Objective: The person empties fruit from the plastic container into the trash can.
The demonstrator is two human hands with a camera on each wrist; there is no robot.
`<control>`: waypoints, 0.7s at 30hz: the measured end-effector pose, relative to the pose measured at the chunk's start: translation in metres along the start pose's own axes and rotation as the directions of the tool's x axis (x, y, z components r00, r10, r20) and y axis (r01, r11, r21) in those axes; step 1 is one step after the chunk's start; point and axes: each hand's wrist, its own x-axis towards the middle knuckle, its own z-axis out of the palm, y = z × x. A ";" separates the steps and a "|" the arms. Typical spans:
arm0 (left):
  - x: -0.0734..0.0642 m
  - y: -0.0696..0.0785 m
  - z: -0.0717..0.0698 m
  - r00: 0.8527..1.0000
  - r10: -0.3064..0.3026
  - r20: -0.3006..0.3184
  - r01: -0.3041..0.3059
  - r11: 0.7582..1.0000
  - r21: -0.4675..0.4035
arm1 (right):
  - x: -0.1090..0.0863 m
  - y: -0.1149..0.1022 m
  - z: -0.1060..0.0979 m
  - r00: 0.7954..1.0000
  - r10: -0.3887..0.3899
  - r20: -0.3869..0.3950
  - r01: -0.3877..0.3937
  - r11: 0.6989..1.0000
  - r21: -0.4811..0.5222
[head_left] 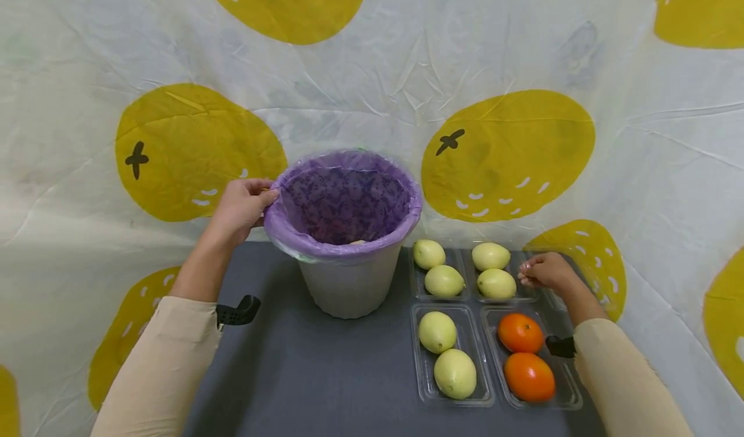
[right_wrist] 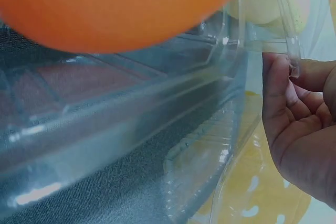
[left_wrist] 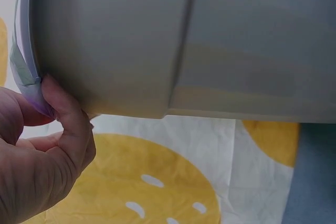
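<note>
On the left, my left hand grips the rim of a whitish trash bin lined with a purple bag. In the left wrist view, thumb and fingers pinch the bag-covered rim. At the back right, my right hand pinches the right edge of a clear plastic tray with two pale yellow fruits in it. The right wrist view has thumb and finger on that tray's edge. A pale piece lies deep inside the bin, mostly hidden.
To its left, another clear tray holds two pale yellow fruits. In front stand a tray with two more and a tray with two orange-red fruits. A clear plastic container lies near the right hand. Patterned cloth hangs behind.
</note>
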 end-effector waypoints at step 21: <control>-0.002 0.003 0.000 1.000 -0.016 -0.001 0.016 1.000 -0.020 | -0.021 -0.022 -0.018 0.999 -0.047 0.017 0.046 0.998 0.047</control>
